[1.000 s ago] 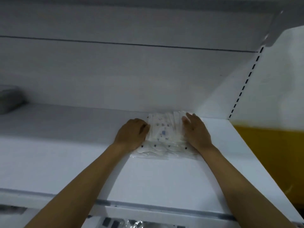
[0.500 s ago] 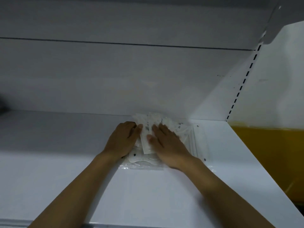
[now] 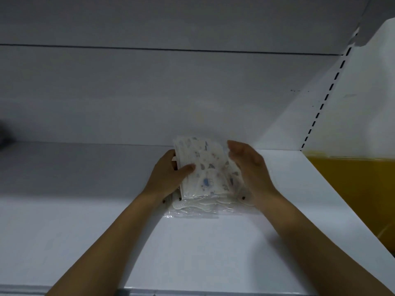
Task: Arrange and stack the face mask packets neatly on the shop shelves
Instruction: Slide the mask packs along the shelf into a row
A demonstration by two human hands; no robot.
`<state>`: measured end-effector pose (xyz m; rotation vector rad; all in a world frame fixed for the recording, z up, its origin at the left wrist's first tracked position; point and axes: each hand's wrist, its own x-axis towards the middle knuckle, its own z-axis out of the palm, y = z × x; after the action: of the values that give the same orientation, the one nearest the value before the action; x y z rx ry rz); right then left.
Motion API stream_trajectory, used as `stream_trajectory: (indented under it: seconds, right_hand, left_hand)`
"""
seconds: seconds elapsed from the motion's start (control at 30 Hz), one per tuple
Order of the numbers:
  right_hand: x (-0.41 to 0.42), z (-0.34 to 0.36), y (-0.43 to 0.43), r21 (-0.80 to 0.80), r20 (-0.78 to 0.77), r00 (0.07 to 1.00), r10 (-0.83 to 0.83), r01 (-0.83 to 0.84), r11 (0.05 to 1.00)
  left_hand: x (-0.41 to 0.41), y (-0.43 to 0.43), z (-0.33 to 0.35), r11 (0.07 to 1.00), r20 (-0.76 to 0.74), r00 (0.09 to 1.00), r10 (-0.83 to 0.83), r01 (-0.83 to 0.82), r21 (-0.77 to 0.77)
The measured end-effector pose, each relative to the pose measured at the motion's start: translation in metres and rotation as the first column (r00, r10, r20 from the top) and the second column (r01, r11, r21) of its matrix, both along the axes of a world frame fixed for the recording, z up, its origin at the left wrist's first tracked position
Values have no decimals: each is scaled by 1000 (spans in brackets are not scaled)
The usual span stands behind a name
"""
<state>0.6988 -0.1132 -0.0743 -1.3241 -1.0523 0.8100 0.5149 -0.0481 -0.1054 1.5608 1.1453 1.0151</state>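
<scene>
On the white shelf [image 3: 213,248], near its back wall, the left hand [image 3: 168,176] has its grip clasped on printed face mask packets [image 3: 205,167] (clear plastic sleeves, masks inside). The right hand [image 3: 250,167] is released, fingers spread beside them.

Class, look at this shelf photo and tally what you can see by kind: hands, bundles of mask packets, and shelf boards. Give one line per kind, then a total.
Hands: 2, the left hand and the right hand
Bundle of face mask packets: 1 (separate packets inside it cannot be counted)
Shelf board: 1
Total: 4
</scene>
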Motion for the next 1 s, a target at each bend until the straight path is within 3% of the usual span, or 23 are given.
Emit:
stream_trajectory:
  seconds: [0.1,0.2,0.3,0.43,0.6,0.73,0.8,0.9,1.0]
  right_hand:
    - [11,-5,3,-21,50,987,-153,154,988]
    - [15,-8,2,-76,270,948,-166,193,978]
    - [14,-7,1,-194,553,830,-75,216,957]
    - [10,-13,-2,-231,715,697,47,173,957]
    - [-3,-17,-5,-212,505,849,157,-54,976]
    - [-3,-19,-2,-134,335,940,64,-20,991]
    - [1,-16,0,-78,91,995,-42,49,996]
    - [13,-6,-3,-99,-225,968,-114,93,991]
    - [18,-2,-8,-189,-348,937,14,-84,978]
  left_hand:
    - [1,0,-2,996,123,992,21,-10,-88]
    - [-1,0,2,994,-88,991,96,-92,54]
    - [-7,0,6,986,-153,975,163,-155,63]
    - [-7,-3,2,990,-361,926,112,-74,119]
    - [-1,-8,-4,963,-613,782,115,64,263]
    - [-2,-6,-8,937,-645,757,101,145,317]
    - [-2,-7,-8,907,-654,756,28,256,335]
    - [-1,-10,-8,865,-670,742,-30,355,354]
    - [-2,-17,-2,869,-662,744,-91,384,312]
